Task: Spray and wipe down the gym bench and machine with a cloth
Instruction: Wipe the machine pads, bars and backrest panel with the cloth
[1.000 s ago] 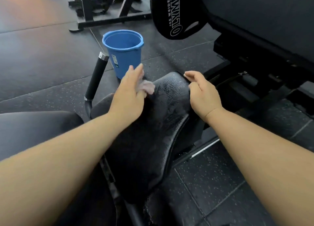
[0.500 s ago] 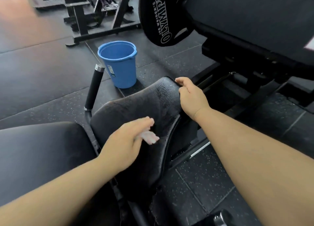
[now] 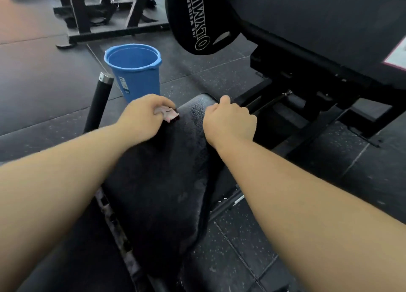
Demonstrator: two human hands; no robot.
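A black padded seat of the gym machine runs away from me, wet and beaded at its far end. My left hand grips a small pale pink cloth and presses it on the seat's far left part. My right hand curls over the seat's far right edge and holds it. The black machine frame rises at the right behind the seat.
A blue bucket stands on the rubber floor just beyond the seat. A black handle bar sticks up at the seat's left. A black weight plate hangs above. Another black pad lies at lower left. More racks stand at the back.
My left hand has wiped back up the seat, from the near middle to the far left end, with the cloth. My right hand has kept its hold on the far right edge.
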